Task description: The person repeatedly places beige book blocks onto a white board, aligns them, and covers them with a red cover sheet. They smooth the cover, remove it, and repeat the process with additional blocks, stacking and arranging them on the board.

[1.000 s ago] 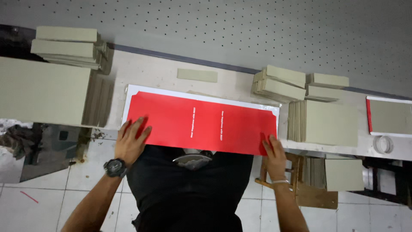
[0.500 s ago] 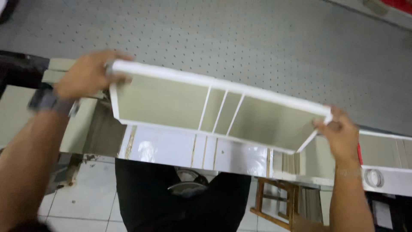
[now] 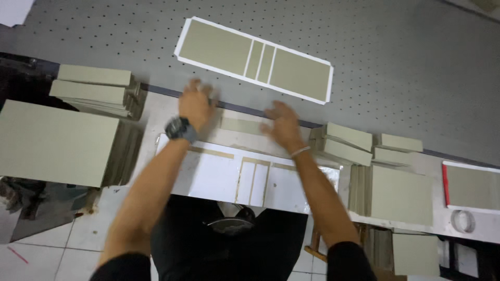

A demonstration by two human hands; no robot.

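Both hands are open and hold nothing. The left hand (image 3: 195,102) and right hand (image 3: 283,125) hover in the middle of the frame. The flat cover (image 3: 254,59) with grey boards lies just above them, upper middle, on the grey dotted table (image 3: 406,67).

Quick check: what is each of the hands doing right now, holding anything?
Left hand: open, fingers spread, holding nothing.
Right hand: open, holding nothing.

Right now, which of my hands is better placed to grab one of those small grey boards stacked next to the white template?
Right. Your right hand hovers beside the stack of small grey boards, with nothing between them. Your left hand is farther off, across the white template, nearer the other stack of boards.
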